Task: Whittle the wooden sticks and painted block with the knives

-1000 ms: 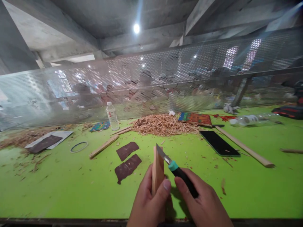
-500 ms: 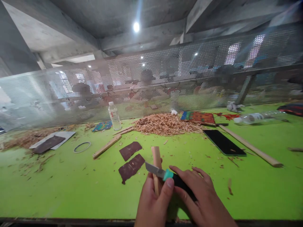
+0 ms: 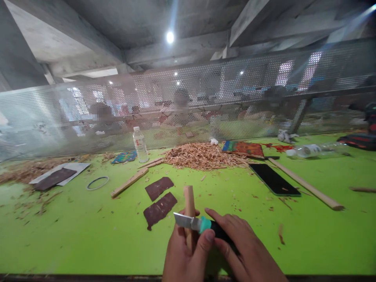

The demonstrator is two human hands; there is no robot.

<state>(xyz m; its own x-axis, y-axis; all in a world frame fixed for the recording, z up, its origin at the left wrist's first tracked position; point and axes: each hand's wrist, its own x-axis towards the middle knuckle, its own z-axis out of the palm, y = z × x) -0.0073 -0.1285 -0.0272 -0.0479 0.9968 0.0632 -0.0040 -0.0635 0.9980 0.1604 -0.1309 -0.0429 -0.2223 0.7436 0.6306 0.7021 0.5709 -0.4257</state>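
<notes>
Near the front edge of the green table, my left hand (image 3: 185, 250) is closed around a short wooden stick (image 3: 189, 199), which points away from me. My left thumb presses by the teal collar of a knife (image 3: 188, 221). Wrapped around the knife's black handle is my right hand (image 3: 243, 243), its index finger stretched forward. The blade lies across the stick and points left. Two pieces of brown sandpaper (image 3: 160, 209) lie just beyond and left of the stick.
A heap of wood shavings (image 3: 205, 156) lies at the back, beside an upright bottle (image 3: 140, 145). On the right are a phone (image 3: 274, 179), a long wooden rod (image 3: 307, 184) and a lying bottle (image 3: 314, 150). A carved wooden piece (image 3: 129, 183) and a ring (image 3: 98, 183) are left.
The blade has moved down along the stick toward me, and both hands sit slightly lower and further left. The whole view has shifted a little.
</notes>
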